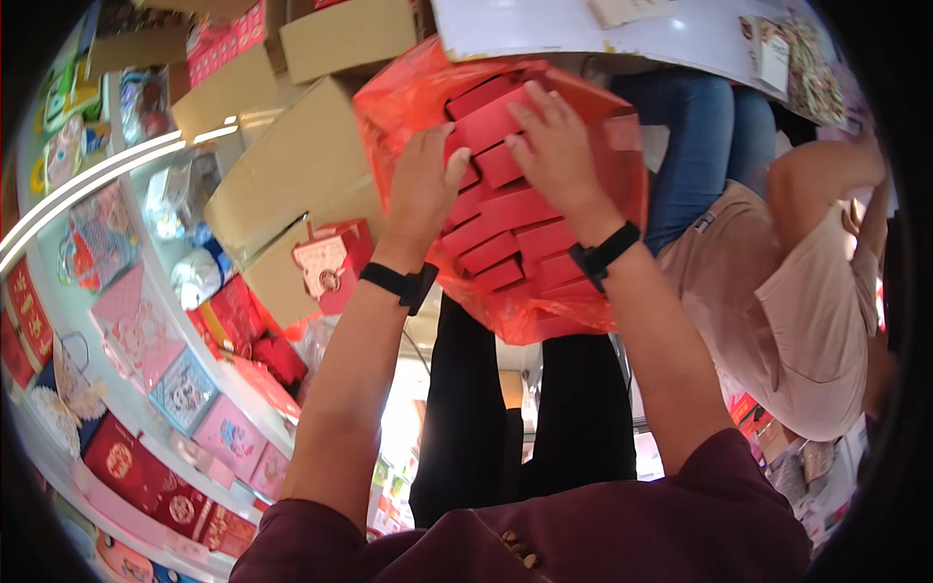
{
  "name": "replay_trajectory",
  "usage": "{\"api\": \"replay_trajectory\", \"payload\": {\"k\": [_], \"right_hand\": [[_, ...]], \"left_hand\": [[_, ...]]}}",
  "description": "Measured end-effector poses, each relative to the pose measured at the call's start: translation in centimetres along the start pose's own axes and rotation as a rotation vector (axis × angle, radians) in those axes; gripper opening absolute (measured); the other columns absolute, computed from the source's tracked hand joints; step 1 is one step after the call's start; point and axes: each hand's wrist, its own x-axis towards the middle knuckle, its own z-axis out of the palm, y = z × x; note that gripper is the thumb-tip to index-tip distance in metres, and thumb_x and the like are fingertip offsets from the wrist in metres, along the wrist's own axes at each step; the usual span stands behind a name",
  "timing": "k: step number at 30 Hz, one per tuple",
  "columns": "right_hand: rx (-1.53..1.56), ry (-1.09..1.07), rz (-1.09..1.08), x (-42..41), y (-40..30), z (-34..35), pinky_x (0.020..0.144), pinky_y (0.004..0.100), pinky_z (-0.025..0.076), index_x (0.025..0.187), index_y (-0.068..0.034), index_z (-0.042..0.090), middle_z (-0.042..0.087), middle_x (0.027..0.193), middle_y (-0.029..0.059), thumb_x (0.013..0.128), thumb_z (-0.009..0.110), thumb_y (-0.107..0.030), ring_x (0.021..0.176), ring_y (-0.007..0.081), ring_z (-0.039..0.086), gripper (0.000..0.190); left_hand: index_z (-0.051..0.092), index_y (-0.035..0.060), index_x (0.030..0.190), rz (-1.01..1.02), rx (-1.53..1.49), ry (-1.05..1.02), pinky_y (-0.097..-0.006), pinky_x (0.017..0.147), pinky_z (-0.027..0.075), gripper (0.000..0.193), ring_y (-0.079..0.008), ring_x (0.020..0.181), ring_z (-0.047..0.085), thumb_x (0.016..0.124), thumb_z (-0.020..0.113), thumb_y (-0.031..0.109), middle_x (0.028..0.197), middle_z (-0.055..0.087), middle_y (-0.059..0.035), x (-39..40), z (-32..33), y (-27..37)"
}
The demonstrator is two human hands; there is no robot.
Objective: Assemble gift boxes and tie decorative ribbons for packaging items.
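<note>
Many small red boxes (536, 211) lie packed in rows inside a red plastic bag (397, 102), which is open at the top in front of me. My left hand (425, 186) rests at the bag's left side, its fingers and thumb apart over the edge of the boxes. Over the upper part of the pile is my right hand (557, 149), fingers spread and touching the box tops. Neither hand is closed around a box. Left of the bag, a red box with a pale decorated front (328, 270) sits on a cardboard carton.
Large cardboard cartons (291, 167) stand left of the bag. A white table (525, 29) is beyond it, with a beaded item (813, 69) at its right. Another person in jeans (692, 146) sits close on the right. Glass shelves with gift boxes (186, 390) curve along the left.
</note>
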Motion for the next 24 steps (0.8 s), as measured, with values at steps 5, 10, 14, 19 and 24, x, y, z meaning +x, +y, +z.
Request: {"api": "replay_trajectory", "payload": {"k": [5, 10, 14, 19, 24], "right_hand": [[0.025, -0.009, 0.011, -0.3, 0.5, 0.1, 0.108, 0.0499, 0.041, 0.137, -0.011, 0.058, 0.05, 0.143, 0.0159, 0.088, 0.07, -0.024, 0.129, 0.0386, 0.048, 0.052], [-0.07, -0.028, 0.017, -0.2, 0.4, -0.1, 0.102, 0.0477, 0.046, 0.139, -0.013, 0.058, 0.053, 0.137, 0.0152, 0.089, 0.069, -0.024, 0.122, 0.0383, 0.051, 0.052], [-0.114, -0.013, 0.016, 0.2, 0.4, 0.2, 0.103, 0.0475, 0.045, 0.138, -0.013, 0.059, 0.053, 0.136, 0.0159, 0.092, 0.068, -0.025, 0.123, 0.0384, 0.051, 0.049], [-0.155, -0.021, -0.008, 0.5, 0.5, -0.1, 0.106, 0.0472, 0.043, 0.138, -0.011, 0.059, 0.052, 0.139, 0.0182, 0.093, 0.067, -0.025, 0.128, 0.0389, 0.049, 0.048], [-0.161, 0.062, -0.111, 0.3, -0.5, -0.3, 0.106, 0.0489, 0.042, 0.134, -0.004, 0.058, 0.054, 0.138, 0.0222, 0.091, 0.068, -0.022, 0.127, 0.0407, 0.051, 0.048]], "left_hand": [[0.055, -0.0019, 0.128, -0.527, 0.206, 0.3, -0.0501, 0.101, 0.044, 0.054, -0.0438, 0.117, 0.055, 0.089, 0.072, 0.032, 0.125, 0.059, -0.0243, -12.7, -6.9, -9.1], [0.039, -0.0077, 0.143, -1.093, 0.409, 0.131, -0.0504, 0.106, 0.043, 0.099, -0.0478, 0.127, 0.05, 0.076, 0.082, 0.051, 0.134, 0.051, -0.0331, -23.3, -9.5, -16.4], [0.022, -0.0144, 0.149, -1.11, 0.041, 0.118, -0.0492, 0.11, 0.041, 0.126, -0.0509, 0.132, 0.045, 0.068, 0.085, 0.06, 0.14, 0.043, -0.0404, -26.2, -7.2, -18.7], [0.021, -0.0163, 0.149, -1.323, 0.021, 0.257, -0.0531, 0.1, 0.047, 0.133, -0.048, 0.129, 0.049, 0.066, 0.084, 0.066, 0.145, 0.04, -0.0369, -27.9, -6.9, -19.0], [0.031, -0.003, 0.148, -1.781, -0.77, 0.394, -0.0575, 0.091, 0.045, 0.119, -0.0382, 0.124, 0.05, 0.069, 0.078, 0.072, 0.143, 0.044, -0.0234, -32.5, -7.4, -17.3]]}}
